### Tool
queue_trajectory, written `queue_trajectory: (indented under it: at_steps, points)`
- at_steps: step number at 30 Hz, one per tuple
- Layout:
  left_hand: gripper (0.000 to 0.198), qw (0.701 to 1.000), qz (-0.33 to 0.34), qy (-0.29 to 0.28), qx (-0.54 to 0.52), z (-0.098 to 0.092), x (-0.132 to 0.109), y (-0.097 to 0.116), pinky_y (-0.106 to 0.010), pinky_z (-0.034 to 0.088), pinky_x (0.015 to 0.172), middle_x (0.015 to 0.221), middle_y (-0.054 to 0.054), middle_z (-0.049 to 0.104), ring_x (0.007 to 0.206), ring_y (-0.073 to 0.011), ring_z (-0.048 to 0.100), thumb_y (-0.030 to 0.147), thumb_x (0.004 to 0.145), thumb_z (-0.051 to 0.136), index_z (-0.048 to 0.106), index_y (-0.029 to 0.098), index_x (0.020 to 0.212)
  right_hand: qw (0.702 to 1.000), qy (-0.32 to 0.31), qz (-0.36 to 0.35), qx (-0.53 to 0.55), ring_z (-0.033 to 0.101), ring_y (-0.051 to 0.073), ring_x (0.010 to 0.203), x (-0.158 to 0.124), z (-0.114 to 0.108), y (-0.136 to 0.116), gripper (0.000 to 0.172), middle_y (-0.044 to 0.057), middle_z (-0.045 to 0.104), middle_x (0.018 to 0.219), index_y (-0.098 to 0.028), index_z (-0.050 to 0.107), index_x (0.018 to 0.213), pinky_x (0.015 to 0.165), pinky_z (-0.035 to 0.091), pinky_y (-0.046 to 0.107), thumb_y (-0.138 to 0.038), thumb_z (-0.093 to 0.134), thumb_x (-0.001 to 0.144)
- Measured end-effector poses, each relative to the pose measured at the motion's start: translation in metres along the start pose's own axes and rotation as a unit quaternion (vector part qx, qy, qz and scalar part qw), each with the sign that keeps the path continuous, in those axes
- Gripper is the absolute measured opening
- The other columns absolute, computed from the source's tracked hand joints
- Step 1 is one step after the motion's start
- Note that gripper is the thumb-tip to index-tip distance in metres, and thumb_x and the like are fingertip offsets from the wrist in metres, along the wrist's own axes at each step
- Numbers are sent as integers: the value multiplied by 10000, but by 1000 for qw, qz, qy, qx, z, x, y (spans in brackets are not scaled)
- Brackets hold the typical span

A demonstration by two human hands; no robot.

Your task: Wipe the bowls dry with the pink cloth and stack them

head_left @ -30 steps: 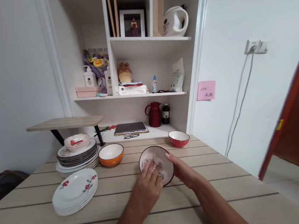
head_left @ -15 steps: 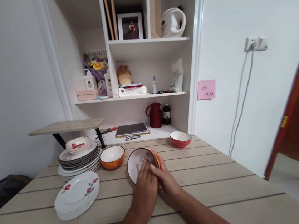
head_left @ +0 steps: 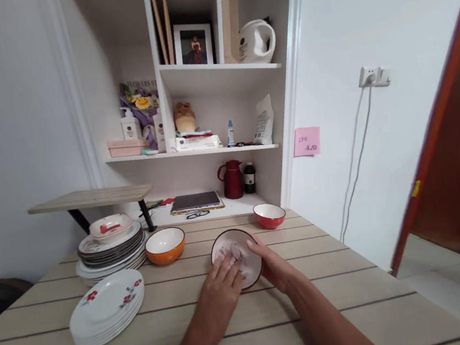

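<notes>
Loosely spread, left hand (head_left: pixel 220 291) touches cloth (head_left: pixel 234 250); right hand (head_left: pixel 276 268) grips the bowl (head_left: pixel 250 261).

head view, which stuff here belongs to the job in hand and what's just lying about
In the job:
left hand, on the pale cloth
right hand, holding the tilted bowl
perhaps orange bowl, red bowl, flowered plates

Lying about:
red jug
glasses
dark bottle
framed picture

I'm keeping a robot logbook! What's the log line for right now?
left hand: on crumpled cloth inside held bowl | right hand: gripping that bowl's side | nearby: orange bowl, red bowl, flowered plates
</notes>
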State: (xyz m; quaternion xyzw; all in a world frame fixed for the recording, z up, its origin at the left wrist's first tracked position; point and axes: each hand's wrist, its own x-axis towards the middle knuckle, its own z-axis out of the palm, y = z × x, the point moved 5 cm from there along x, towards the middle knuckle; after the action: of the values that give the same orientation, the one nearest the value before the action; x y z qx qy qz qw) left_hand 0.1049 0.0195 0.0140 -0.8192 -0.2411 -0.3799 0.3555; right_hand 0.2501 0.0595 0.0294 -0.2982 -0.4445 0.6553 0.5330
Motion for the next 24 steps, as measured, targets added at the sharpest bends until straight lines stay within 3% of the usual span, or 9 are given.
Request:
queue_trajectory:
  at_steps: [6, 10, 13, 18, 24]
  points:
    - [340, 993, -116, -10, 34, -1, -8, -13, -368, 561, 957, 1183, -82, 731, 1112, -217, 677, 85, 985, 378, 650, 152, 1179, 993, -69, -72, 57, 552, 297, 1308, -1, 44, 20, 948, 60, 586, 1446, -369, 351, 1499, 1113, 365, 484, -327, 858, 699]
    - [388, 990, -136, -15, 37, 0, -10, -15, -378, 587, 903, 1154, -114, 737, 1086, -231, 691, 74, 979, 350, 602, 127, 1269, 995, -22, -77, 67, 543, 265, 1315, 3, 59, 38, 871, 21, 584, 1442, -400, 353, 1481, 1145, 334, 462, -330, 817, 748]
    - [381, 993, -115, -26, 13, 4, -6, -8, -408, 562, 945, 1180, -119, 725, 1129, -241, 667, 81, 978, 357, 589, 109, 1279, 996, 18, -66, 65, 614, 279, 1210, 8, 54, 41, 720, 40, 644, 1358, -366, 437, 1423, 1089, 396, 459, -406, 771, 786]
    - [313, 998, -53, -26, -24, 6, -1, 5, -423, 454, 1068, 1285, -74, 681, 1226, -239, 602, 148, 995, 417, 616, 153, 1236, 998, 35, -57, 19, 665, 265, 1079, 7, 34, 20, 497, 34, 736, 1148, -303, 595, 1257, 995, 460, 390, -447, 739, 804]
    - [119, 999, 15, -14, -37, 1, 0, 11, -430, 395, 1103, 1169, -51, 723, 1164, -211, 628, 223, 961, 558, 664, 193, 1006, 996, 40, 46, -67, 677, 283, 1030, -2, 0, 3, 542, 41, 743, 1164, -297, 588, 1296, 795, 516, 382, -552, 684, 827]
